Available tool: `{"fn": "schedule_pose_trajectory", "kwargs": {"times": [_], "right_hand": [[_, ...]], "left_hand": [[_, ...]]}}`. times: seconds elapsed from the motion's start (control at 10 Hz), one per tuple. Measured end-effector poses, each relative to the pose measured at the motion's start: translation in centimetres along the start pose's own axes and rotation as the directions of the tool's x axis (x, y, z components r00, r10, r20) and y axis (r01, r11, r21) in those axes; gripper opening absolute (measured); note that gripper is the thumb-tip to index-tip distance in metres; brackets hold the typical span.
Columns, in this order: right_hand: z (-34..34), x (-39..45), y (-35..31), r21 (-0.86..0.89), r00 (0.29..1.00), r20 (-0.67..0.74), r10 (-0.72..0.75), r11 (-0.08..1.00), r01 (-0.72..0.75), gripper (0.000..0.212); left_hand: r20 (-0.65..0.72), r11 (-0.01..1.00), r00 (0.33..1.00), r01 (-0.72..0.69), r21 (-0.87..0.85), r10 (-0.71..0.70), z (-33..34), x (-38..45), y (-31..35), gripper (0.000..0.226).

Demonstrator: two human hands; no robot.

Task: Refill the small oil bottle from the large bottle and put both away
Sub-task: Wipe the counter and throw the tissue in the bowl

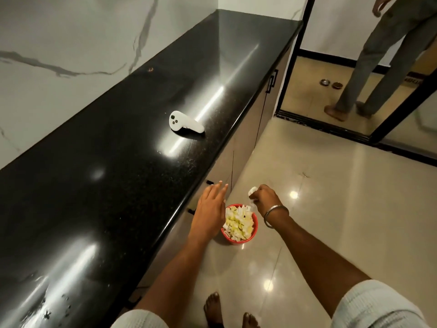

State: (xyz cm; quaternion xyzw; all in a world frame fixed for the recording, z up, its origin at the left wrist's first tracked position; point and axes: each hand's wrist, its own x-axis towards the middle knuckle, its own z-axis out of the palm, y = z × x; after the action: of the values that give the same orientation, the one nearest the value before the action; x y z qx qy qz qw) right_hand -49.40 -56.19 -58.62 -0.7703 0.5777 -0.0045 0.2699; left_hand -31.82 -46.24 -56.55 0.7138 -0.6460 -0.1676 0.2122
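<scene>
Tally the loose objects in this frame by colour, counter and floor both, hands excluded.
White: 2, the controller on the counter and the crumpled wad held in the right hand
Red: 1, the bin
Metal: 2, the floor bowls
Total: 5

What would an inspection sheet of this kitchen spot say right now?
Surface: glossy black stone counter, wet specks at its near end.
Job's things: nothing seen; no oil bottles.
Clutter: white handheld controller on the counter; red bin of white and yellow scraps on the floor.
Grips: left hand open; right hand pinching a white wad over the bin.
Cables: nothing seen.
Surroundings: marble wall, cream tiles, another person's legs in the doorway.
</scene>
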Motion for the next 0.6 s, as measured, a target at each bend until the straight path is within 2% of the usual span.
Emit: {"fn": "schedule_pose_trajectory", "kwargs": {"times": [0.1, 0.3, 0.5, 0.6], "right_hand": [[0.4, 1.5, -0.2, 0.006, 1.0, 0.003, 0.02, 1.0, -0.02, 0.034], [0.5, 2.8, 0.1, 0.07, 0.989, -0.134, 0.06, 0.996, -0.051, 0.043], [-0.6, 2.3, 1.0, 0.077, 0.977, -0.189, 0.099, 0.993, -0.086, 0.036], [-1.6, 1.6, 0.7, 0.069, 0.975, -0.21, 0.071, 0.996, -0.057, 0.034]], "left_hand": [[-0.007, 1.0, 1.0, -0.026, -0.016, 0.026, 0.6, 1.5, -0.3, 0.049], [0.027, 0.998, 0.998, -0.06, -0.002, 0.06, 1.3, 3.4, -0.9, 0.05], [-0.025, 0.998, 0.998, -0.054, -0.019, 0.053, 0.7, 3.7, -0.9, 0.048], [-0.039, 0.999, 0.999, -0.036, -0.016, 0.035, 0.3, 3.1, -0.7, 0.048]]}}
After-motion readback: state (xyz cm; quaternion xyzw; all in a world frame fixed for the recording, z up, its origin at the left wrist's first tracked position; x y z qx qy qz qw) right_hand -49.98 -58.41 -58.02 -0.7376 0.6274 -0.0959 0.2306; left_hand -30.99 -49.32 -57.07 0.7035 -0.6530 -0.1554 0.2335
